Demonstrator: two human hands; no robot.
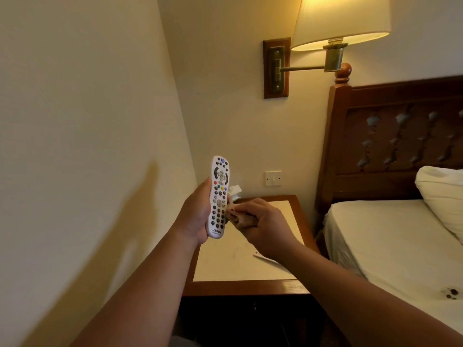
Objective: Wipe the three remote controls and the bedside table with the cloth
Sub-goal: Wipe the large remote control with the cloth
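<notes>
White remote control [219,196] stands nearly upright in the left hand [195,219], buttons toward the camera, with the palm and fingers wrapped behind it and the thumb up along its left edge. The left forearm rises from the lower edge of the view and the right forearm comes in from the lower right. The right hand [265,226], knuckles up, is curled round a bunched brownish cloth [240,219]. Both hands hang above the bedside table [238,261], over the far left part of its cream top. A second remote [266,259] lies near the tabletop's right edge, mostly hidden under the right wrist (only a pale sliver shows). A small white object [235,191] sits at the far left corner; what it is cannot be told. On the wall behind are a switch [273,178] and a lit lamp [340,21]. A bed [388,234] with a pillow [443,196] and carved headboard [400,136] stands just beside the table's right edge. The held remote is just left of the right hand, its lower right edge touching the cloth, its top rising above both hands.
</notes>
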